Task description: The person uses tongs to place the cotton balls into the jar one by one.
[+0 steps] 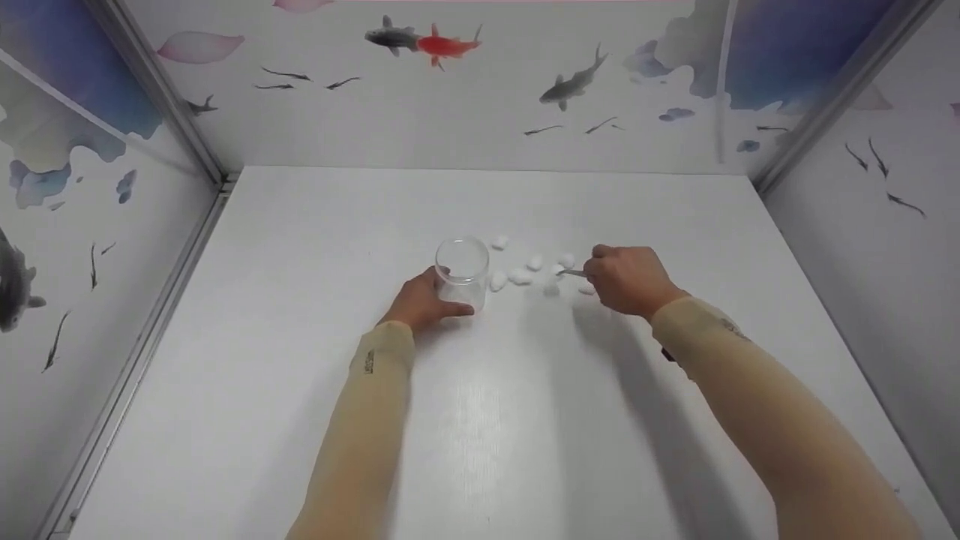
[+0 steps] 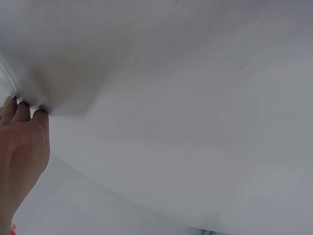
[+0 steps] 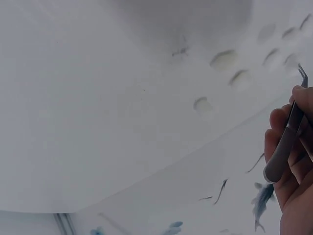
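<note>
A clear jar (image 1: 462, 280), its round mouth facing up, stands on the white table with my left hand (image 1: 421, 301) around its left side, thumb across the front. In the left wrist view only the jar's edge shows beside the left hand (image 2: 23, 137). My right hand (image 1: 630, 279) pinches metal tweezers (image 1: 574, 273), whose tips point left. One white cotton ball (image 1: 557, 270) overlaps the tips, a grey shadow below it. In the right wrist view the tweezers (image 3: 286, 142) lie between thumb and fingers. Several more cotton balls (image 1: 521, 277) are scattered between jar and right hand.
The white table (image 1: 480, 420) carries all of this. A back panel (image 1: 480, 120) with painted fish rises behind it, and side panels (image 1: 862, 202) stand left and right. A cotton ball (image 1: 499, 242) lies just beyond the jar's right side.
</note>
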`<state>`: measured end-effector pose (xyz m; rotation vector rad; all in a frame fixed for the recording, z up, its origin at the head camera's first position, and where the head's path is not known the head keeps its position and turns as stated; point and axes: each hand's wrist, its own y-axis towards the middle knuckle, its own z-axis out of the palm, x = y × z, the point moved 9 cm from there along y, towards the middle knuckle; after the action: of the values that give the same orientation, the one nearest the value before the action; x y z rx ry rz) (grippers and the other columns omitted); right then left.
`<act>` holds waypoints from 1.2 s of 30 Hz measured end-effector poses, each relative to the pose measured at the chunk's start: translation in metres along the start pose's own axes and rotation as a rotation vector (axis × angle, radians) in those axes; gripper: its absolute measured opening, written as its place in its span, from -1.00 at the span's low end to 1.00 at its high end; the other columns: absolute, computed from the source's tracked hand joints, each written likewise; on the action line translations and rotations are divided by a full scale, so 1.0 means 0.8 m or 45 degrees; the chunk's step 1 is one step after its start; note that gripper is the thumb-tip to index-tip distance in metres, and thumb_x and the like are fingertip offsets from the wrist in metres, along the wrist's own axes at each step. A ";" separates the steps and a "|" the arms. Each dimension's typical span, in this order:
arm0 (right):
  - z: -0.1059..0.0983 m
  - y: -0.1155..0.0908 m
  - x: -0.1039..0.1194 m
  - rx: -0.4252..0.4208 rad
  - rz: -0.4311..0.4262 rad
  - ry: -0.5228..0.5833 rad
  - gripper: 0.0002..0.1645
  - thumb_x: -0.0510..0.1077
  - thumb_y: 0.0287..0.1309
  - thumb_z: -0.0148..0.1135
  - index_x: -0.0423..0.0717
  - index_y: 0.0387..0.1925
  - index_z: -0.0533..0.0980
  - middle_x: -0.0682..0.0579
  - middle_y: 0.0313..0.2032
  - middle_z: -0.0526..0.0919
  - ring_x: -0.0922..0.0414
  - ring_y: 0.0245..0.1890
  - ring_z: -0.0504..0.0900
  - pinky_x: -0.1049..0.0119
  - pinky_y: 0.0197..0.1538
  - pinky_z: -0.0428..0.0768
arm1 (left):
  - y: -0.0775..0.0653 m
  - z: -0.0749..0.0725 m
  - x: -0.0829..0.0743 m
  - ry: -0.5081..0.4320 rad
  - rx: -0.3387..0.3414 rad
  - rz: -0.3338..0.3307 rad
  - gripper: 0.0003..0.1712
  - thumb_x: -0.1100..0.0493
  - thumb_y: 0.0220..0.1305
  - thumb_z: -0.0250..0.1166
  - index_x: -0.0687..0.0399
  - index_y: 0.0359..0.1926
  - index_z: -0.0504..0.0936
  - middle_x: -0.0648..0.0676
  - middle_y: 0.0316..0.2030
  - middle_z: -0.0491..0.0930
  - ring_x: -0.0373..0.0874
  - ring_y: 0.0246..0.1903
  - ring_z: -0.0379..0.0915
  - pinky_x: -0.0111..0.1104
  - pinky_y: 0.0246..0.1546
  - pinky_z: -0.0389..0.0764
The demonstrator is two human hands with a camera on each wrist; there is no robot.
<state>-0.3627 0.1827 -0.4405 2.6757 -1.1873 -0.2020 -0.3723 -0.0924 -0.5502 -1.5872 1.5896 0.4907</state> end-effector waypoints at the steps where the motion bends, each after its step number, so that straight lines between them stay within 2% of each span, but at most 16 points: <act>1: -0.006 0.005 0.001 -0.008 -0.001 -0.001 -0.90 -0.33 0.14 0.33 -0.13 -0.45 0.69 0.02 -0.54 0.53 0.10 -0.65 0.51 0.15 -0.62 0.58 | 0.000 -0.001 0.001 -0.002 -0.002 0.000 0.19 -0.13 -0.08 0.63 0.05 0.50 0.21 0.10 0.42 0.30 0.00 0.43 0.12 -0.16 0.44 0.13; 8: -0.056 0.046 0.028 -0.132 -0.066 0.012 -0.90 -0.32 0.15 0.30 -0.12 -0.39 0.71 0.03 -0.52 0.55 0.08 -0.63 0.55 0.13 -0.63 0.58 | 0.003 0.002 0.002 0.010 0.006 0.002 0.20 -0.14 -0.08 0.63 0.03 0.51 0.20 0.08 0.41 0.32 0.00 0.41 0.16 -0.15 0.43 0.16; 13: -0.074 0.079 0.064 -0.158 -0.131 0.032 -0.89 -0.30 0.17 0.31 -0.10 -0.36 0.72 0.03 -0.49 0.56 0.09 -0.61 0.56 0.15 -0.60 0.60 | 0.003 0.003 0.003 0.012 0.005 0.000 0.18 -0.14 -0.08 0.63 -0.01 0.50 0.21 0.06 0.40 0.33 0.00 0.40 0.18 -0.13 0.42 0.17; 18: -0.063 0.102 0.097 -0.102 -0.183 0.020 -0.88 -0.30 0.19 0.30 -0.09 -0.34 0.72 0.04 -0.47 0.60 0.11 -0.59 0.56 0.19 -0.55 0.63 | 0.003 0.004 0.005 0.005 0.007 -0.033 0.19 -0.16 -0.08 0.62 -0.03 0.51 0.20 0.04 0.41 0.32 -0.01 0.41 0.15 -0.13 0.44 0.13; 22: -0.049 0.111 0.110 -0.061 -0.206 0.040 -0.89 -0.30 0.18 0.31 -0.09 -0.33 0.72 0.05 -0.46 0.61 0.10 -0.58 0.57 0.19 -0.52 0.64 | 0.003 0.004 0.006 -0.007 0.006 -0.042 0.16 -0.15 -0.07 0.61 -0.05 0.50 0.22 0.03 0.40 0.33 -0.01 0.42 0.14 -0.12 0.45 0.12; 28: -0.039 0.113 0.115 0.000 -0.211 0.058 -0.86 -0.28 0.19 0.34 -0.05 -0.25 0.74 0.05 -0.40 0.65 0.12 -0.54 0.60 0.23 -0.43 0.68 | 0.005 0.004 0.002 0.010 0.005 -0.001 0.12 -0.14 -0.07 0.62 -0.08 0.48 0.26 0.02 0.40 0.34 -0.02 0.41 0.15 -0.12 0.45 0.11; 36: -0.043 0.110 0.111 -0.020 -0.226 0.093 -0.85 -0.28 0.18 0.33 -0.07 -0.23 0.74 0.04 -0.40 0.65 0.10 -0.53 0.60 0.20 -0.45 0.67 | 0.003 0.003 0.003 -0.017 0.003 -0.009 0.17 -0.13 -0.10 0.64 -0.09 0.50 0.23 0.01 0.42 0.31 -0.03 0.43 0.11 -0.13 0.46 0.09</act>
<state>-0.3593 0.0635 -0.3898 2.7491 -0.9233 -0.1389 -0.3735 -0.0916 -0.5538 -1.5840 1.5735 0.4941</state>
